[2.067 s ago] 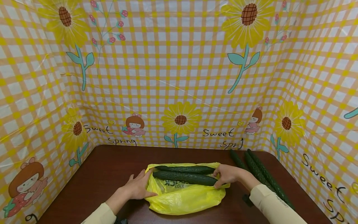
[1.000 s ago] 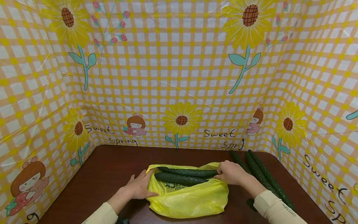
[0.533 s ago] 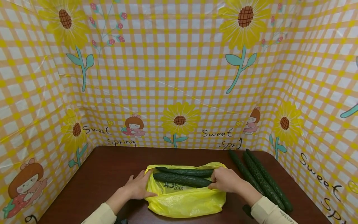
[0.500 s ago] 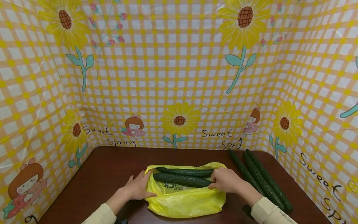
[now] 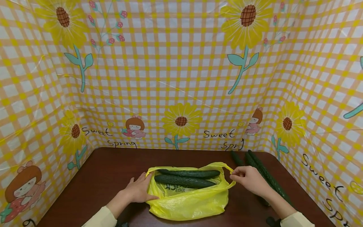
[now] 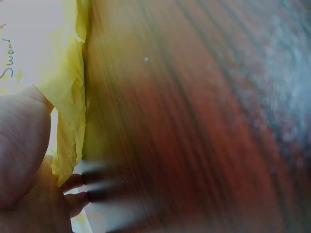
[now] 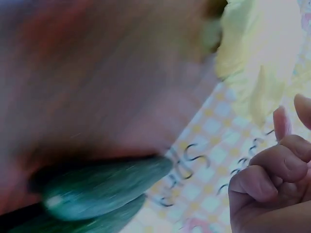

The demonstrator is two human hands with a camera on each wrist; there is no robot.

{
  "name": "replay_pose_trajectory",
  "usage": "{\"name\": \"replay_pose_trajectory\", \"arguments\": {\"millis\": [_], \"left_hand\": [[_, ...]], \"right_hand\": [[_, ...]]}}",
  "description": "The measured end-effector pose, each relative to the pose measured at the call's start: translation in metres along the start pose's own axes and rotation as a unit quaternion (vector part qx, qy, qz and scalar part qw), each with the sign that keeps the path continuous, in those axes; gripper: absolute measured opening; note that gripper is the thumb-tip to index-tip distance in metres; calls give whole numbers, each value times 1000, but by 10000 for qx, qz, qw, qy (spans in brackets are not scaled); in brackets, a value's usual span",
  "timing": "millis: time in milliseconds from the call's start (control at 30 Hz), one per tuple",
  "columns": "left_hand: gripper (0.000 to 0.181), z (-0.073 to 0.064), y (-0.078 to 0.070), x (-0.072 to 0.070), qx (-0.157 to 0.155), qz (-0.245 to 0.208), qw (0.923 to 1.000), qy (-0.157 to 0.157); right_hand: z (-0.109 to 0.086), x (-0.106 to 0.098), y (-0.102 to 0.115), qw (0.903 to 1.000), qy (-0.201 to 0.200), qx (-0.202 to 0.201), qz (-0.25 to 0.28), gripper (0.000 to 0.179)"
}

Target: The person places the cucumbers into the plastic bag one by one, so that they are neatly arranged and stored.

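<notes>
Head view: the translucent yellow plastic bag (image 5: pixel 188 205) lies on the dark reddish-brown tabletop (image 5: pixel 119 167), mouth open upward. Two long, dark-green, ridged cucumbers (image 5: pixel 184 182) lie side by side inside. The left hand (image 5: pixel 137 189) is spread against the bag's left end. The right hand (image 5: pixel 250 179) pinches the bag's right handle (image 5: pixel 225 165). Further cucumbers (image 5: pixel 267 176) lie to the right, partly covered by the right arm.

Left wrist view: yellow film lies against the left hand.

Right wrist view: fingers are curled; the frame edge cuts off the hand.
</notes>
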State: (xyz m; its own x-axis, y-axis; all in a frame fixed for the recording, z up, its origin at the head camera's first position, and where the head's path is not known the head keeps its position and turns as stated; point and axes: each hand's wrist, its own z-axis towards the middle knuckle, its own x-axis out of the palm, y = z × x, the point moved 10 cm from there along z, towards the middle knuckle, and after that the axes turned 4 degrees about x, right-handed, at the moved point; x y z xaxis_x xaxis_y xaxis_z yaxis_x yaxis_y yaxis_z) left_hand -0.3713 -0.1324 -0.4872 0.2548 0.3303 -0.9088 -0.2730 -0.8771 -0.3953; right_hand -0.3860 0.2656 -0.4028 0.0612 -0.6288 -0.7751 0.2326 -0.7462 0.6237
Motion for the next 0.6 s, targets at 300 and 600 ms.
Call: {"name": "replay_pose_trajectory", "arguments": {"millis": [300,600], "left_hand": [[109,0,-1,1,-9,23,10000,18],[108,0,-2,2,1,-66,10000,11]], "right_hand": [[-20,-25,-51,9937,-190,1084,209,49],[-35,-30,-84,9799,-46,1859,729,67]]}}
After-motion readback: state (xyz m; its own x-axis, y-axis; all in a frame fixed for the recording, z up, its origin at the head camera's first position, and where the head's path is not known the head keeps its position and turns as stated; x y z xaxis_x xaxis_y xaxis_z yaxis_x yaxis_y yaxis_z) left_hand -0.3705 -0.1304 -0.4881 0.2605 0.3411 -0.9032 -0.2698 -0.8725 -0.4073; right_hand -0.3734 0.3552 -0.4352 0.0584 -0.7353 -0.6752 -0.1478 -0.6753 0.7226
